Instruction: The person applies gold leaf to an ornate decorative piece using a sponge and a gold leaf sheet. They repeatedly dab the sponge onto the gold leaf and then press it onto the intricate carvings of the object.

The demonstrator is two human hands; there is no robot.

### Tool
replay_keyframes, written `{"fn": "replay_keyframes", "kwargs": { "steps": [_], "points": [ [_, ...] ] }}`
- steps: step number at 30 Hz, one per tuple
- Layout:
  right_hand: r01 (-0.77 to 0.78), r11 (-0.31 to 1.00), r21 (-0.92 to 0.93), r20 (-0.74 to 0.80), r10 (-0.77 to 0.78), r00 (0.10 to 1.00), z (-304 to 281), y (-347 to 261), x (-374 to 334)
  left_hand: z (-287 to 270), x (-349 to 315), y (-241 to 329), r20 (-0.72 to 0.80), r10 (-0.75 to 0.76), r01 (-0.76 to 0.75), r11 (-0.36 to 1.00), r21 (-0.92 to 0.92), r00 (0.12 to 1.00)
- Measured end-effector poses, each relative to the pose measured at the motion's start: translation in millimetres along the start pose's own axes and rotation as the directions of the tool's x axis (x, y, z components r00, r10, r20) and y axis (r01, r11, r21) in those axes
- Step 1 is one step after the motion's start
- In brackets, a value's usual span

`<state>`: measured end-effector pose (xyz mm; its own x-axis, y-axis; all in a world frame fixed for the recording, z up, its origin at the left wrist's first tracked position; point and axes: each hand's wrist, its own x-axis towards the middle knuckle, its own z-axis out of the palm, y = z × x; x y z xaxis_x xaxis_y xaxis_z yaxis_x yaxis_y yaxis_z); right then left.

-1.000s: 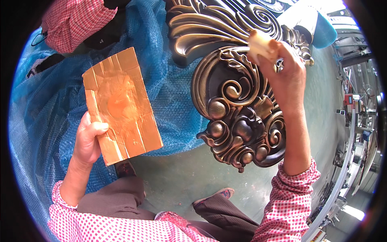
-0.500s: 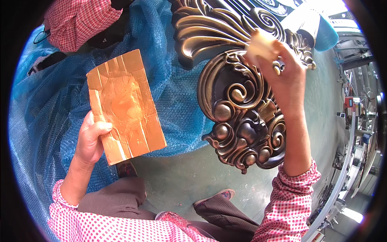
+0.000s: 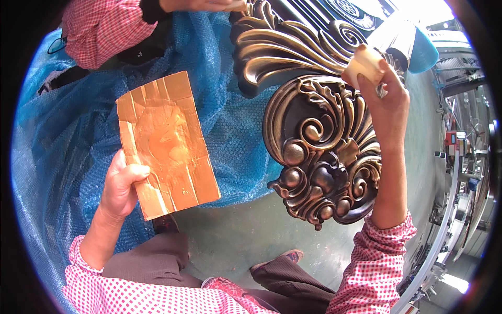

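Observation:
My left hand [image 3: 121, 184] grips the lower left edge of a flat cardboard piece [image 3: 201, 180] coated in gold-orange paint, thumb on top. Wet-looking paint is smeared over its middle. My right hand [image 3: 384, 97] pinches a pale cream sponge [image 3: 364, 64] at the upper right, over the carved ornament. Whether the sponge touches the surface I cannot tell. Beneath and left of that hand lies the dark ornament [image 3: 312, 131], with scrolls, leaves and round knobs whose raised parts shine bronze-gold. My right hand and forearm hide part of its right side.
Blue bubble wrap [image 3: 78, 136] spreads across the left and under the ornament. At the top left, a co-worker's checked sleeve [image 3: 104, 31] and hand [image 3: 201, 4] reach toward the carving. A blue cylindrical thing [image 3: 424, 49] stands at upper right. Racks and metal parts [image 3: 463, 183] line the right side.
My right hand with the sponge has moved slightly right and down in the picture. The co-worker's hand has come into view at the top. My left hand still holds the cardboard.

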<state>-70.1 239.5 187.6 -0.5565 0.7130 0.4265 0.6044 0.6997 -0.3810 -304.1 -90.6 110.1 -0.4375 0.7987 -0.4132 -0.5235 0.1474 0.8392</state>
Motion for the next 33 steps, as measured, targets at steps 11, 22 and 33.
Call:
{"fn": "replay_keyframes", "kwargs": {
  "steps": [11, 22, 33],
  "points": [
    [0.079, 0.984, -0.157, 0.013, -0.078, 0.997, 3.7, 25.7, 6.6, -2.9, -0.5, -1.3, -0.017, 0.000, -0.001, 1.000, -0.027, 1.000],
    [0.078, 0.987, -0.138, 0.027, -0.075, 0.997, -12.3, 26.4, 8.9, -5.8, 2.8, -2.7, -0.020, -0.015, 0.014, 0.999, -0.030, 1.000],
    [0.025, 0.993, -0.116, -0.026, -0.028, 0.999, -10.4, 26.2, 5.6, -3.0, 3.4, -2.5, 0.006, -0.007, 0.007, 1.000, -0.022, 1.000]
  ]
}}
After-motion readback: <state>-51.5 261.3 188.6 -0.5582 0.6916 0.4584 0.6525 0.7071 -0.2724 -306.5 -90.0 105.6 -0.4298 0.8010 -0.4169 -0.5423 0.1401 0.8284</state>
